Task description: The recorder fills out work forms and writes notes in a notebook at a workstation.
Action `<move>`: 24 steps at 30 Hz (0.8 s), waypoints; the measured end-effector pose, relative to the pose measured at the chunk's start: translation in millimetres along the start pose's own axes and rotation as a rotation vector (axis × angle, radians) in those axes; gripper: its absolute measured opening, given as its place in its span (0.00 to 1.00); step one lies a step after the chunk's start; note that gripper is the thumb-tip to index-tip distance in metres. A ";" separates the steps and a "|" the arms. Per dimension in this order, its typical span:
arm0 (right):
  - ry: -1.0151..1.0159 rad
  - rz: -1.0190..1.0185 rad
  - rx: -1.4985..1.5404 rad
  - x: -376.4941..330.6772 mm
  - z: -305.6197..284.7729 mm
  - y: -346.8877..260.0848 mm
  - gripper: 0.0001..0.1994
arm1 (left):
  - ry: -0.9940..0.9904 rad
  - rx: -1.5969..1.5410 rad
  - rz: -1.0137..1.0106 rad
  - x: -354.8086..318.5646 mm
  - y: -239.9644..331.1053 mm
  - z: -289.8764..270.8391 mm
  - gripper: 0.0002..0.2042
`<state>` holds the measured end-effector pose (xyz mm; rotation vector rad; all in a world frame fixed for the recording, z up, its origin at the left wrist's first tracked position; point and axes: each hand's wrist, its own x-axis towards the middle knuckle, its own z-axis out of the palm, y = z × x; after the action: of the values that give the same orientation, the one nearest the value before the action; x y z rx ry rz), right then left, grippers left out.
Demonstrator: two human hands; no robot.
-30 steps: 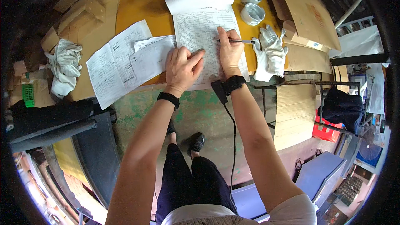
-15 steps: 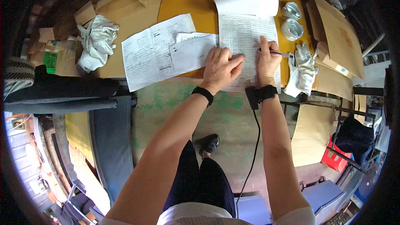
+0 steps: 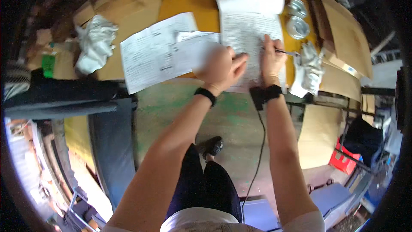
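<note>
My right hand (image 3: pixel 273 58) is closed around a dark pen (image 3: pixel 284 52), over the right side of a long printed form sheet (image 3: pixel 244 28) with ruled lines. The sheet's upper part curls back in a white roll. My left hand (image 3: pixel 223 69) lies across the form's left edge and the papers beside it, thumb and a finger stretched toward the right hand. A blurred patch hides the rest of its fingers. Left of it are an open handwritten sheet (image 3: pixel 150 56) and a smaller pale sheet (image 3: pixel 195 51) on top. Both wrists wear black bands.
White work gloves (image 3: pixel 310 71) and two round silvery metal parts (image 3: pixel 298 26) sit right of the form. More crumpled white gloves (image 3: pixel 95 43) lie at the left. Cardboard boxes (image 3: pixel 343 34) edge the yellow tabletop (image 3: pixel 184 0). A black cable (image 3: pixel 260 154) hangs from my right wrist.
The whole view has shifted slightly and is more blurred. My right hand still grips the pen over the form; my left hand stays on the papers.
</note>
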<state>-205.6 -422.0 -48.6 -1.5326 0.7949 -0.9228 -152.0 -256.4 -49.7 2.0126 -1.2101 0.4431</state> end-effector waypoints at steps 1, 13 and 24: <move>-0.011 -0.013 0.040 4.3 -3.9 7.0 0.17 | 0.005 -0.013 -0.002 -0.1 1.1 4.9 0.08; 0.010 -0.065 -0.050 0.1 -2.2 -7.2 0.18 | -0.053 0.039 -0.010 0.2 3.4 4.5 0.09; -0.007 -0.068 -0.025 -2.8 0.9 -9.8 0.16 | -0.018 -0.001 0.002 -0.8 0.0 -0.4 0.11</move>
<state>-206.1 -417.7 -39.3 -1.5923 0.7561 -0.9604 -152.3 -255.6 -49.9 2.0185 -1.2231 0.4262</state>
